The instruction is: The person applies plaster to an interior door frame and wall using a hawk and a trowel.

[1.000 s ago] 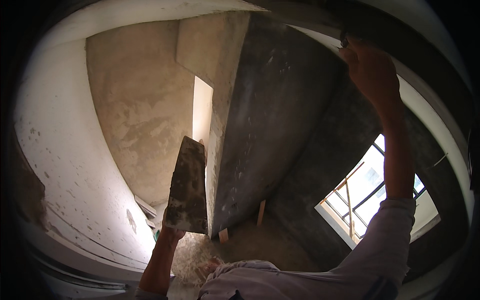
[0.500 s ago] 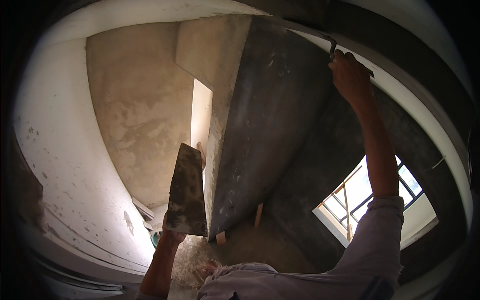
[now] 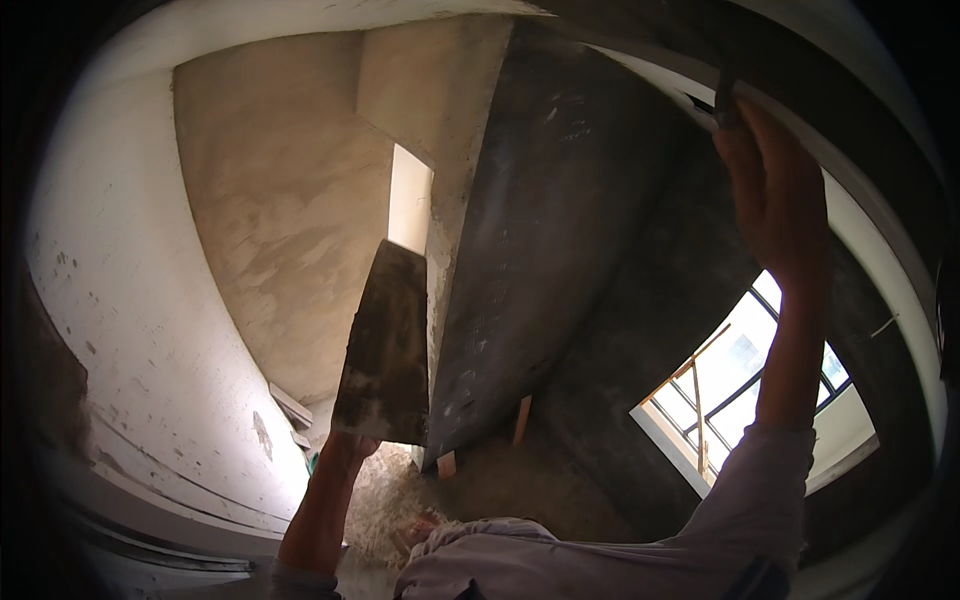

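Observation:
My left hand is wrapped round the near end of a plasterer's hawk, a long tapering board with dark, mortar-smeared marks. The hawk tilts up in front of the pale wall opening. Raised high at the upper right, my right hand is closed round the handle of a plastering trowel. Little of the trowel shows; its blade is mostly hidden by shadow and the hand. It is close to the grey overhead band, but I cannot tell whether they touch.
A dark grey plastered wall fills the middle, with a tan plastered wall to its left. A white surface curves along the left. At the lower right is a barred window. Wood strips stand low down.
My right hand has moved right with the trowel and looks larger, its wrist turned. The hawk in my left hand has risen slightly.

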`<state>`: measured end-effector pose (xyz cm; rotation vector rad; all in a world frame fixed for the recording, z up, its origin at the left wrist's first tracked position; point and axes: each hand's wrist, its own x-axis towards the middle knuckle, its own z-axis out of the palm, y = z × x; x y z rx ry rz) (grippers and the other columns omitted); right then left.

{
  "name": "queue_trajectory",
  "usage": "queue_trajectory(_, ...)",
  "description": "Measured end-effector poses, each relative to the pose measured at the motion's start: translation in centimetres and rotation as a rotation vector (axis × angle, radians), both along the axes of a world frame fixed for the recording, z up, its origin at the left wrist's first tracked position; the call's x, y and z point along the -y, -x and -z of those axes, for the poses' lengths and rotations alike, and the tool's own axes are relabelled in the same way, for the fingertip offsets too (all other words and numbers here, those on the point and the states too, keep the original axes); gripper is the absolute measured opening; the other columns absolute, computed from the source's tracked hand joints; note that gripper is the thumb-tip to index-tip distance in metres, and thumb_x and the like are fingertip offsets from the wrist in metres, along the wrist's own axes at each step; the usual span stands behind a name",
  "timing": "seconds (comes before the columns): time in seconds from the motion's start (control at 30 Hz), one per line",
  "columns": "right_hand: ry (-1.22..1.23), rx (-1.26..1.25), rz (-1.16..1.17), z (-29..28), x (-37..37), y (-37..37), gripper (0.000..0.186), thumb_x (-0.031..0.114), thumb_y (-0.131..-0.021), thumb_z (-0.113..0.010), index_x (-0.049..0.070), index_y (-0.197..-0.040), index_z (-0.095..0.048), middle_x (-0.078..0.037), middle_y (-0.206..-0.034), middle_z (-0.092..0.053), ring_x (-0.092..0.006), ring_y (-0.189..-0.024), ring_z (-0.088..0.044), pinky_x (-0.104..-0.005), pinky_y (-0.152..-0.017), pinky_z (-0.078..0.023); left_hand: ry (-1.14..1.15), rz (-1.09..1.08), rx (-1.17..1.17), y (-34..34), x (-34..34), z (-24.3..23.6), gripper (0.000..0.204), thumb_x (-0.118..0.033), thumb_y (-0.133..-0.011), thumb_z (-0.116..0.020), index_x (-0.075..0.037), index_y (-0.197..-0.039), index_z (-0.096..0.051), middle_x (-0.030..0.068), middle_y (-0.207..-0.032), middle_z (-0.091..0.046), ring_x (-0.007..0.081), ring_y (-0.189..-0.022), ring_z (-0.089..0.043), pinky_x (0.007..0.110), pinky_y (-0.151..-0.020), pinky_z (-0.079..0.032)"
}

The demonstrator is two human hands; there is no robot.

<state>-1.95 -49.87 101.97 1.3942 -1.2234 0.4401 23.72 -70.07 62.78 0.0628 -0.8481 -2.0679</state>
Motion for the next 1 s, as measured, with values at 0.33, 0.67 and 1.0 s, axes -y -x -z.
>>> queue_trajectory(0.33,-1.311,1.816,-0.986,21.6,8.5,0.0,0.045,0.035,-0.096,-0.042,-0.003,-0.117,-0.052,-0.010,-0.074,-0.057,-0.0124,-0.047,-0.051,-0.0244,-0.039,-0.043,0.055,-0.110,0.018,-1.0,1.5,-1.8,0.039,-0.025,-0.096,-0.048,-0.007,-0.130,-0.047,0.0112,-0.126,-0.056,0.0238,-0.109,-0.059,0.040,-0.090,-0.052)
queue_trajectory(0.67,-1.603,1.666,-0.748,25.0,8.3,-2.4,0.043,0.035,-0.097,-0.040,-0.002,-0.109,-0.057,-0.006,-0.066,-0.055,-0.0107,-0.046,-0.050,-0.0244,-0.039,-0.040,0.068,-0.284,0.048,-5.9,0.4,-1.1,0.037,-0.024,-0.096,-0.049,-0.007,-0.129,-0.048,0.0100,-0.124,-0.056,0.0208,-0.106,-0.060,0.038,-0.088,-0.054)
queue_trajectory(1.0,-0.619,0.669,-0.732,28.3,4.7,-1.1,0.022,0.006,-0.079,-0.070,0.000,-0.098,-0.063,-0.010,-0.079,-0.058,-0.0203,-0.064,-0.059,-0.0319,-0.054,-0.048,0.136,-0.331,0.070,-6.0,0.0,-4.5,0.035,-0.022,-0.096,-0.049,-0.008,-0.128,-0.049,0.0087,-0.123,-0.056,0.0178,-0.104,-0.060,0.035,-0.086,-0.055)
